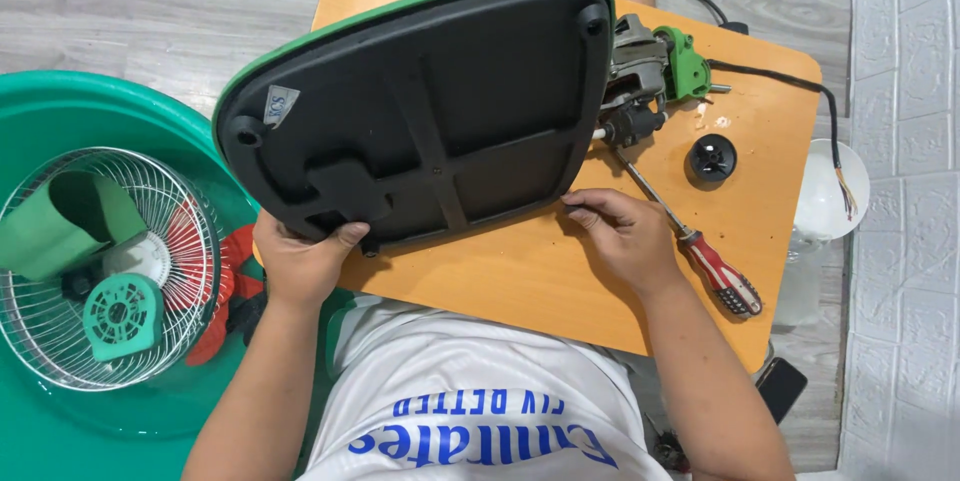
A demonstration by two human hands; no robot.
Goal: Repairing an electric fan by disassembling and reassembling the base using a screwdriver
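Subject item: a green plastic fan base with a black ribbed underside (420, 111), tipped up on edge over the orange wooden desk (540, 271), underside facing the camera. A small grey sticker sits near its upper left corner.

Left hand (300, 261): fingers clenched over the lower left edge of the base, thumb on the black underside, grasping it. Right hand (625, 236): fingers released and spread, tips resting on the desk just beside the lower right edge of the base; holding nothing.

Surrounding items: a grey metal fan motor with a green plastic bracket (650, 71) lies behind the right edge of the base, partly hidden by it. A screwdriver with a red, white and black handle (700, 251) lies diagonally on the desk, its shaft running from the motor past the right hand. A round black plastic knob (712, 158) sits near the motor, apart from the screwdriver. A black cable (800, 86) runs across the far right corner of the desk toward a white bowl (825, 196) beyond the edge.

Left of the desk: a large green plastic basin (60, 111) holding a chrome wire fan grille (60, 341), a green plastic cover (120, 316), a folded green piece and red fan blades.

Room: grey wood-pattern floor (150, 1); white brick-pattern wall at right.
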